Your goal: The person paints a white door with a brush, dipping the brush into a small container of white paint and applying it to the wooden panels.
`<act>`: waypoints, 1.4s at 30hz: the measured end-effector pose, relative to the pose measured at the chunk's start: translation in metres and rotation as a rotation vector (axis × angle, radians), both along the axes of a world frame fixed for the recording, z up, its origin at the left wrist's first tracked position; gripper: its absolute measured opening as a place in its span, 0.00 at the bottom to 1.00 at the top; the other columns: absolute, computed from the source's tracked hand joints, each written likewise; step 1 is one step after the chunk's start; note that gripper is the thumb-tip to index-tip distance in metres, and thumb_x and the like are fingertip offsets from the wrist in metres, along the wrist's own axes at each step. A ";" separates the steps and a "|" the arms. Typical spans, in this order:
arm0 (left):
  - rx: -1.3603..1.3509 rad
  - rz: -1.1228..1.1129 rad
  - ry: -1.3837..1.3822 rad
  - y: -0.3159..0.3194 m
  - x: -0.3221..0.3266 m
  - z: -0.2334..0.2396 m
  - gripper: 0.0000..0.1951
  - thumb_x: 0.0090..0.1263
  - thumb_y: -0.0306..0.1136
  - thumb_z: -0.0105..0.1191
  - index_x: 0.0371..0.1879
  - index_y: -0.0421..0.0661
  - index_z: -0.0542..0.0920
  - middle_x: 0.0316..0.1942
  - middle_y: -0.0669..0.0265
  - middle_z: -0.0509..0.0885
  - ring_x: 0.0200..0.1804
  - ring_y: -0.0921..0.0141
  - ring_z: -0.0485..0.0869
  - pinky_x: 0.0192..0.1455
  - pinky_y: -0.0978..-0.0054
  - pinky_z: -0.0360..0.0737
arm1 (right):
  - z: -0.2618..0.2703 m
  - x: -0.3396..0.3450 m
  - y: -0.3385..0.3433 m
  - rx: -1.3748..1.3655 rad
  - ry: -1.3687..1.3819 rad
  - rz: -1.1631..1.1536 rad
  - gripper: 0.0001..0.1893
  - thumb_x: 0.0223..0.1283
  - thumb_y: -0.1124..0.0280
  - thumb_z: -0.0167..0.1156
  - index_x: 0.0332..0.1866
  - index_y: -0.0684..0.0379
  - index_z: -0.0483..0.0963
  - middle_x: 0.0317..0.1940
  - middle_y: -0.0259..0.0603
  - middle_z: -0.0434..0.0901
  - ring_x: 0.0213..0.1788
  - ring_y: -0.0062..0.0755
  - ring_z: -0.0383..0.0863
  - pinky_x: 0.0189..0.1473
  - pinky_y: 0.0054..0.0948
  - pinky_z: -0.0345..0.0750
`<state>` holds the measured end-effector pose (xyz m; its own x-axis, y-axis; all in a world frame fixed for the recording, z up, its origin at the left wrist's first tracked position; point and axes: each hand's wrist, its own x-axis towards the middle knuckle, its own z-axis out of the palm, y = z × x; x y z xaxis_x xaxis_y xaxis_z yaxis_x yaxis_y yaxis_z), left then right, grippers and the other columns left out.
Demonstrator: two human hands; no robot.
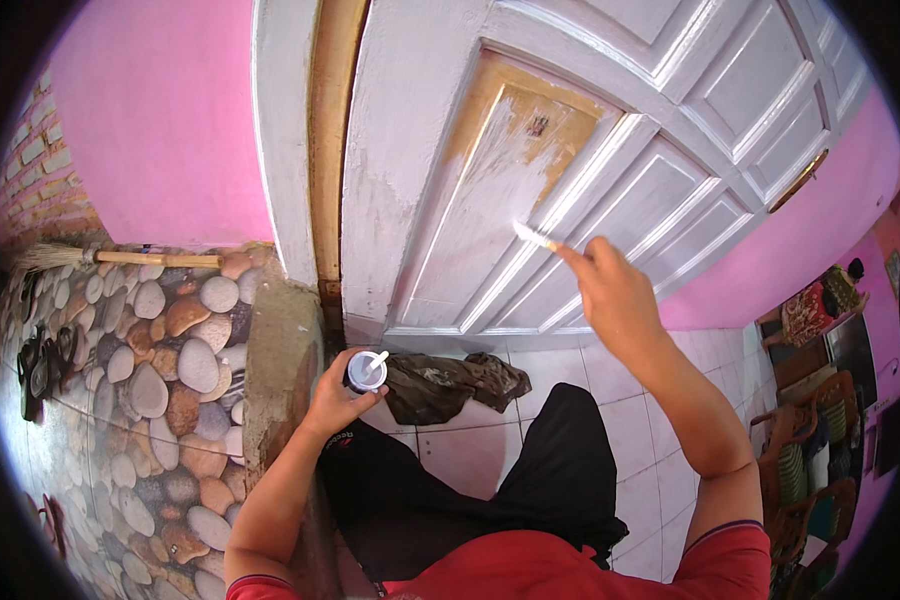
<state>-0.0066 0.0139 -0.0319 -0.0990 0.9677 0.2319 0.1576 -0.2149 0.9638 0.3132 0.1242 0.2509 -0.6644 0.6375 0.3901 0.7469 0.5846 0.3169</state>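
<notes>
My right hand point(616, 289) grips a paintbrush point(534, 236), its bristles white with paint and held at the lower panel point(487, 217) of a wooden door. Pale grey-white paint coats most of this door point(390, 165). At the panel's top and right, bare yellow-brown wood point(544, 105) shows around a small sticker point(538, 125). My left hand point(341, 397) holds a small open can point(365, 371) of pale paint, with a light stick point(376, 363) standing in it. Whether the bristles touch the panel, I cannot tell.
A dark, crumpled cloth point(450, 382) lies on the tiles point(570, 360) below the door. Left of the sill point(281, 360) are a stone-patterned floor point(172, 420), a broom point(150, 259) and sandals point(45, 364). Wooden chairs point(810, 427) and a person point(817, 304) are at the right.
</notes>
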 end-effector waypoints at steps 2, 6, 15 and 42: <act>-0.006 0.000 0.000 0.000 0.002 0.003 0.31 0.57 0.30 0.75 0.61 0.40 0.76 0.51 0.59 0.86 0.55 0.68 0.84 0.62 0.69 0.79 | 0.011 0.003 0.008 0.076 -0.003 0.002 0.22 0.61 0.81 0.62 0.61 0.54 0.81 0.39 0.40 0.70 0.43 0.36 0.80 0.36 0.35 0.82; -0.037 0.022 0.084 -0.005 -0.004 0.007 0.32 0.57 0.30 0.75 0.61 0.40 0.76 0.51 0.59 0.86 0.55 0.68 0.84 0.62 0.69 0.79 | 0.034 -0.008 -0.004 0.198 0.191 0.003 0.22 0.63 0.80 0.62 0.62 0.54 0.80 0.39 0.39 0.71 0.40 0.38 0.80 0.36 0.37 0.82; -0.035 0.008 0.017 -0.001 0.000 0.006 0.32 0.56 0.31 0.76 0.61 0.40 0.76 0.51 0.59 0.86 0.56 0.68 0.84 0.62 0.69 0.79 | -0.029 -0.037 -0.004 -0.065 0.084 0.101 0.23 0.63 0.79 0.62 0.64 0.56 0.79 0.41 0.40 0.73 0.38 0.39 0.80 0.36 0.37 0.82; -0.053 0.002 0.032 -0.004 -0.002 0.010 0.32 0.57 0.29 0.75 0.62 0.39 0.76 0.52 0.59 0.86 0.56 0.68 0.84 0.63 0.68 0.80 | 0.021 -0.069 -0.025 0.045 0.091 0.145 0.20 0.60 0.80 0.62 0.59 0.57 0.80 0.39 0.42 0.73 0.41 0.40 0.83 0.37 0.38 0.82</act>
<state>-0.0088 0.0103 -0.0215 -0.0946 0.9785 0.1833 0.1893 -0.1631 0.9683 0.2440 0.0990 0.2718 -0.7084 0.5181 0.4792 0.6829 0.6746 0.2802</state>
